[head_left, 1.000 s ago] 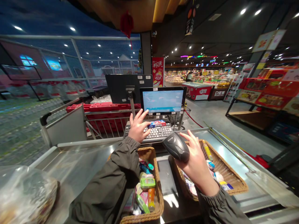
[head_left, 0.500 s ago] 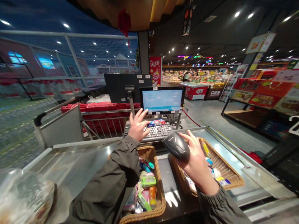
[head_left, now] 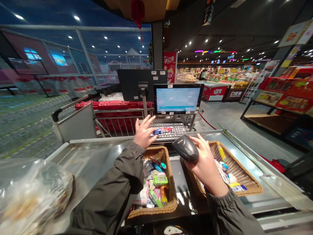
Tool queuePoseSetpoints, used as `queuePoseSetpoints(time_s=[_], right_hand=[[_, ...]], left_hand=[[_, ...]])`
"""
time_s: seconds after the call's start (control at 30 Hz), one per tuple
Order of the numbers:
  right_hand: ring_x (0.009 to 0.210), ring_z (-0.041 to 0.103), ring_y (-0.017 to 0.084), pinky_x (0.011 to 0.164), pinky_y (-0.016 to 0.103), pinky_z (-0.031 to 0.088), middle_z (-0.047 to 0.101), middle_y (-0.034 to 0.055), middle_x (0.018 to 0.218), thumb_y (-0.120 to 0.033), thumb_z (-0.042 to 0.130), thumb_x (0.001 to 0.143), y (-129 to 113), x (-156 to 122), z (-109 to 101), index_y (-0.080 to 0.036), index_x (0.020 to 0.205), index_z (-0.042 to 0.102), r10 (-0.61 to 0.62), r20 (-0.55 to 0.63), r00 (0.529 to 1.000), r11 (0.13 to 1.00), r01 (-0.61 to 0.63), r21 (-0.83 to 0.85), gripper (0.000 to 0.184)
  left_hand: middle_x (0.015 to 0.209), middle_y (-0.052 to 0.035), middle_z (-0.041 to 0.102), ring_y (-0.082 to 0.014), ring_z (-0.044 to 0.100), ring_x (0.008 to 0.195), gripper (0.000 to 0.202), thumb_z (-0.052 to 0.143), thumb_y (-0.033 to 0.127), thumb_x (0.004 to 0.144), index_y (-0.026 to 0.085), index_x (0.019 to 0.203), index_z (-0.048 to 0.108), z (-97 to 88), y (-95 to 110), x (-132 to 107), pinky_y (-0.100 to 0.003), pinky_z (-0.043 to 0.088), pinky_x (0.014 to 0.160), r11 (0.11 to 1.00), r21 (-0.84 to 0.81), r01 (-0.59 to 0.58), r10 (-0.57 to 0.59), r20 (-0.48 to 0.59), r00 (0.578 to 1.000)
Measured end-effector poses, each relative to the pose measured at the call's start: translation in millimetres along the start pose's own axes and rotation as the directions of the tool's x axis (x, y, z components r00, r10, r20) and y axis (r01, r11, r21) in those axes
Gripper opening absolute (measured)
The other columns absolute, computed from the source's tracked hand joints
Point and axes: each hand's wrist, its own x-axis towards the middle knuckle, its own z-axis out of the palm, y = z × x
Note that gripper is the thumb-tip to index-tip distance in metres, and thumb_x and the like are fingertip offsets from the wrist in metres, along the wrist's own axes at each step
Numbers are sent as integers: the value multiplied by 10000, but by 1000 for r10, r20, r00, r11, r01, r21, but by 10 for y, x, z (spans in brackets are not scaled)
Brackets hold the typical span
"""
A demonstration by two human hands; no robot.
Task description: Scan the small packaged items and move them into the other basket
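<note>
My left hand (head_left: 143, 132) hovers with fingers spread over the left part of the keyboard (head_left: 171, 130), beside a small red, white and blue box (head_left: 161, 131) that lies on the keys. My right hand (head_left: 204, 161) is closed round a black barcode scanner (head_left: 186, 148), held above the gap between two wicker baskets. The lit till screen (head_left: 177, 99) stands just behind the keyboard.
The left wicker basket (head_left: 156, 209) holds several small packets; the right wicker basket (head_left: 246, 187) holds more. A steel counter (head_left: 93, 156) runs across. A clear plastic bag (head_left: 29, 192) sits at lower left. Behind stand a black monitor back (head_left: 137, 83), red carts (head_left: 114, 106) and shop shelves (head_left: 281, 94).
The view has shifted slightly, so everything sits a little lower and to the right. Both hands keep their poses; the scanner is still held over the baskets.
</note>
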Motion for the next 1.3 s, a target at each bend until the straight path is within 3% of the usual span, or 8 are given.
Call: queuePoseSetpoints(time_s=[0.27,0.53,0.97,1.13,1.3], right_hand=[[1427,295,407,1105,698,267,533,160,1341,-198,606,715,-98,0,131,-188,1116,619,-14,54,998,999,11,49,401],[1421,307,410,1091,701,288,541,157,1324,-190,604,707,-159,-8,296,-195,1105,618,-27,94,995,996,19,92,398],[1414,320,409,1080,712,277,552,153,1326,-173,615,699,-191,4,510,-191,1105,633,-25,150,988,994,8,111,407],[1409,322,411,1088,686,293,554,157,1322,-180,621,701,-170,8,496,-173,1106,638,-16,156,988,995,0,101,405],[1411,323,404,1090,684,297,555,150,1313,-173,609,695,-81,14,409,-189,1093,637,0,128,992,996,-12,88,399]], left_hand=[[1459,-92,513,-312,386,1409,96,642,275,791,229,850,701,-47,-143,-410,-643,44,1176,999,32,-6,2,124,992],[1459,-105,511,-331,386,1406,94,640,231,772,223,833,711,17,-233,-879,-677,45,1157,999,29,34,-41,263,964],[1418,-138,547,-368,433,1366,110,700,117,665,209,724,716,341,-539,-1487,-718,17,1136,993,95,66,-106,516,850],[1480,-163,471,-394,373,1400,188,806,254,633,212,801,733,365,-569,-1535,-731,72,1119,983,135,124,-180,565,805],[1487,-173,459,-376,363,1410,225,765,309,738,226,946,739,253,-389,-1248,-730,135,1113,990,98,100,-137,540,830]])
